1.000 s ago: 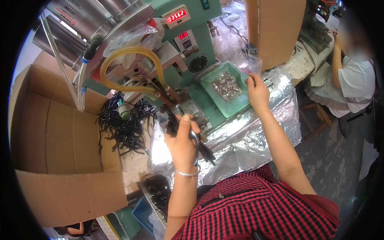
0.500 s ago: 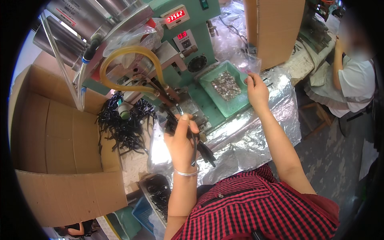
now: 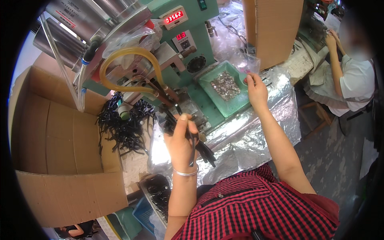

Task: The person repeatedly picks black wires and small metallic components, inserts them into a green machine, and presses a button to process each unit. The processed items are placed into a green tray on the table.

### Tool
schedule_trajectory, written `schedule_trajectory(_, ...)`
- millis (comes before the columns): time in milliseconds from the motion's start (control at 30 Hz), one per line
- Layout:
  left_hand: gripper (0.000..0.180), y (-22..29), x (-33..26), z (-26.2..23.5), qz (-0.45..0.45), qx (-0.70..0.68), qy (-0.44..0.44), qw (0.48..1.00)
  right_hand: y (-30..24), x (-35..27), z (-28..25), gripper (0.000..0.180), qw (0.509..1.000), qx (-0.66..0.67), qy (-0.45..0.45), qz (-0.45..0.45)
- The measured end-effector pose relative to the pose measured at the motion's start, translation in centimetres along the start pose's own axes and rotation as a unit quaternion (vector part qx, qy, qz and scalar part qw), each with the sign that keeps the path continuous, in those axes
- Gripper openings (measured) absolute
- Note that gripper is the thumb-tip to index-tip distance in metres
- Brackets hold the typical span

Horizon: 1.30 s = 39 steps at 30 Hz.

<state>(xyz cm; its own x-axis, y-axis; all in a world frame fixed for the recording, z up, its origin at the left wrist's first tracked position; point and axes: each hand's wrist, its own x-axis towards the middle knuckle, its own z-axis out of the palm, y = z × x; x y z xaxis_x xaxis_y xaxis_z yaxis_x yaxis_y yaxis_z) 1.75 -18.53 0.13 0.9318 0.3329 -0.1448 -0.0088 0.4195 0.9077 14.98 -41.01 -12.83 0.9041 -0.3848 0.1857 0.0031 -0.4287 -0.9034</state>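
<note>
We note the left hand [image 3: 181, 144] in closed grip on black cable pieces [image 3: 202, 148] at the green press [image 3: 192, 48], right hand [image 3: 256, 90] at 2 o'clock pinching a clear plastic bag [image 3: 249, 63] beside the green parts tray [image 3: 224, 89].

green tray [image 3: 208, 82], black straps [image 3: 202, 148]

Crinkled glossy foil [image 3: 256, 132] covers the bench; the green tray [image 3: 240, 106] holds shiny metal bits [image 3: 225, 85].

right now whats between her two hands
In the head view, the green tray of small metal parts and crinkled silver foil lie between the left hand and right hand.
</note>
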Motion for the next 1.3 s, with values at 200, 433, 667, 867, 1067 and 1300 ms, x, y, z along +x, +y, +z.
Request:
schedule_trajectory(200, 0.011, -0.24, 0.02, 0.03, 0.019, 0.045, 0.015, 0.999, 0.73, 0.23, 0.29, 0.033, 0.999, -0.030, 0.013, -0.015)
schedule_trajectory(433, 0.011, 0.19, -0.09, 0.18, -0.007, -0.003, 0.005, 1.000, 0.51, 0.16, 0.21, 0.033, 0.999, -0.035, 0.010, -0.012)
schedule_trajectory(667, 0.012, -0.15, -0.06, 0.03, 0.027, 0.050, 0.019, 0.998, -0.14, -0.06, -0.05, 0.034, 1.000, -0.011, 0.008, -0.006)
schedule_trajectory(867, 0.012, 0.21, -0.19, 0.24, 0.005, 0.038, 0.018, 0.999, 0.25, 0.05, 0.14, 0.033, 1.000, -0.026, 0.012, -0.013)
schedule_trajectory(1067, 0.013, 0.20, -0.26, 0.24, 0.004, 0.037, 0.016, 0.999, 0.22, 0.08, 0.11, 0.032, 0.999, -0.030, 0.012, -0.015)
schedule_trajectory(1300, 0.013, 0.25, -0.16, 0.11, -0.004, 0.027, 0.009, 1.000, 0.26, 0.04, 0.13, 0.032, 1.000, 0.029, 0.006, 0.005)
